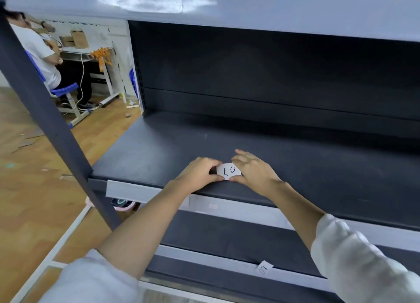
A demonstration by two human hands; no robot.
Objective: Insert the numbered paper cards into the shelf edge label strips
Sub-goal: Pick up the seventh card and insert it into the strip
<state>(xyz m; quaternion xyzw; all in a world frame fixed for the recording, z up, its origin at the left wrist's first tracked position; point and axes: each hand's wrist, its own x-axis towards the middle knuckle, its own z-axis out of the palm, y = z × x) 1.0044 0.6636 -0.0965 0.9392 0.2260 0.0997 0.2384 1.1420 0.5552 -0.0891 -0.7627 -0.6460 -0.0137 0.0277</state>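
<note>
A small white paper card (pixel 229 171) with a handwritten number, seen upside down, is held just above the front edge of the dark shelf (pixel 172 148). My left hand (pixel 200 171) pinches its left side and my right hand (pixel 253 168) pinches its right side. Below the hands runs the grey label strip (pixel 131 190) of this shelf, partly hidden by my forearms. One shelf lower, another numbered card (pixel 264 267) sits tilted in the label strip (pixel 204 254) there.
A dark upright post (pixel 45 112) of the rack slants across the left. The shelf above (pixel 227 5) overhangs at the top. Beyond the rack, a person (pixel 38 50) sits on a blue chair at a desk, over a wooden floor (pixel 29 177).
</note>
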